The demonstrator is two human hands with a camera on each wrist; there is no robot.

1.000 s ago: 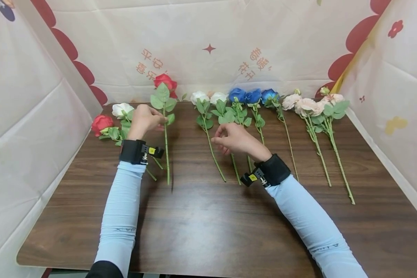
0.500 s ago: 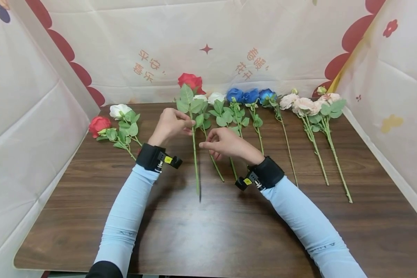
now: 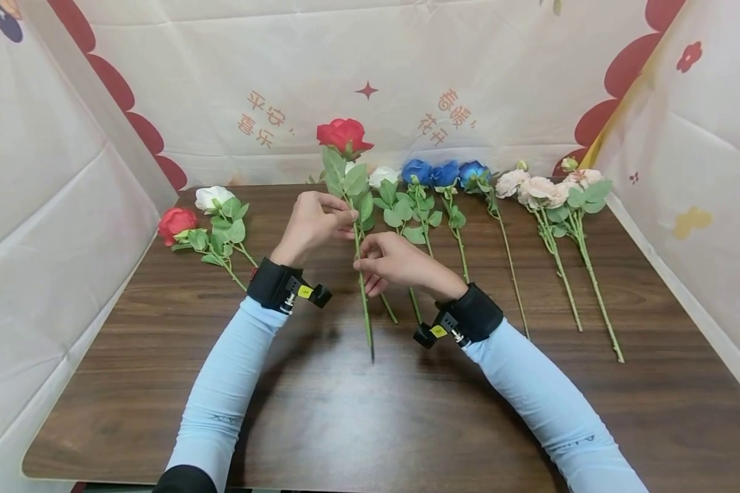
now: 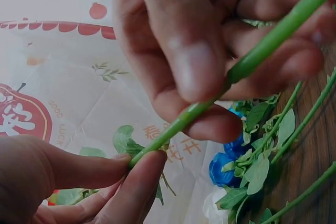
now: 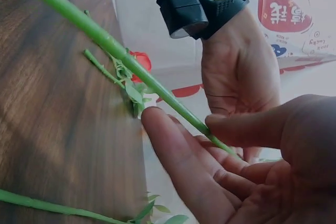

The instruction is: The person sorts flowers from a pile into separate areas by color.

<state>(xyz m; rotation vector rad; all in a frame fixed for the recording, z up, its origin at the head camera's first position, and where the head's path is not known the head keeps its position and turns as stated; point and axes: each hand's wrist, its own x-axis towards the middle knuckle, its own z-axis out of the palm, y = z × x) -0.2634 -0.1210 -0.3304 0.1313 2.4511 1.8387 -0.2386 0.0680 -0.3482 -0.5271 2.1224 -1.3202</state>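
A red rose (image 3: 344, 135) with a long green stem is held up near the middle of the table in the head view. My left hand (image 3: 313, 226) pinches its stem just below the leaves. Lower on the same stem, the thumb and fingers of my right hand (image 3: 401, 261) close round it; the right wrist view shows the thumb against the stem (image 5: 131, 64). Behind the held rose lie white roses, one of them (image 3: 384, 176) plainly visible and another mostly hidden by the rose's leaves.
Another red rose (image 3: 177, 222) and a white rose (image 3: 212, 198) lie at the table's left. Blue roses (image 3: 416, 170) lie right of the middle, and pale pink flowers (image 3: 539, 190) farther right. Printed cloth (image 3: 370, 41) walls the brown table (image 3: 358, 424) at back and sides.
My left hand has carried the red rose rightward from the left group to the middle. My right hand has shifted slightly left and now grips the stem too.
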